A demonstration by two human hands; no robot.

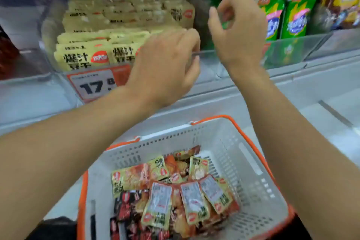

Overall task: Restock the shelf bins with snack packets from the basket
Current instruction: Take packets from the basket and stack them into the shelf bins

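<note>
- Shop shelving fills the background: a pale grey shelf ledge (243,91) carries clear plastic bins side by side.
- Clear plastic bin on the left (48,31) holds upright rows of beige foil snack packets with black lettering (81,58); it looks nearly full. An orange and white price tag (93,85) sits at its front.
- Adjoining clear bin in the centre (208,68) shows little stock from this angle; further right stand green snack bags (294,17).
- White perforated plastic basket with orange handles (233,161) sits below the ledge. Small flat foil snack packets, gold, red and black (175,197), lie in a loose heap in it, some face down.
- Left hand (167,64) reaches to the bin fronts with fingers curled at the rim between the two bins; whether it pinches the rim or a packet cannot be told, since the fingertips are hidden.
- Right hand (237,27) is raised above the centre bin, fingers loosely curled, thumb near forefinger; no packet is visible in it.
- Handling judgement: the packets appear light, thin and pliable, with slick film that may slide when stacked. Several could likely be gathered at once. Best hold is probably across the flat faces or by a sealed edge, squaring them before setting them upright.
- Risk: loose packets may topple or fan out in a part-filled bin.
</note>
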